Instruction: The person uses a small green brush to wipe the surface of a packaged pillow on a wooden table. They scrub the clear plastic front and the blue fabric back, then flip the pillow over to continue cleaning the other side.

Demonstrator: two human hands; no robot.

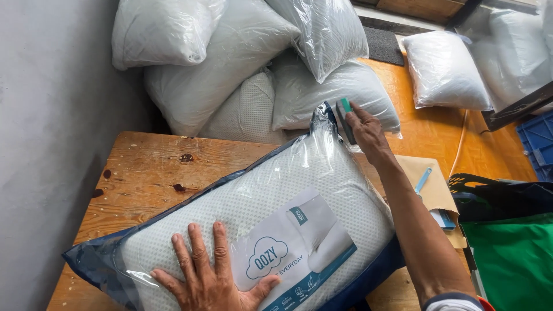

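Note:
A white pillow in a clear plastic bag with a blue edge lies slantwise on a wooden table. A printed card shows inside the bag. My left hand presses flat on the pillow's near end, fingers spread. My right hand reaches to the bag's far corner and grips a small dark tool with a green tip against the bunched plastic there.
Several bagged white pillows are piled beyond the table against a grey wall. Another bagged pillow lies on the orange floor. At the right are a brown envelope with a blue pen, a green bag and a blue crate.

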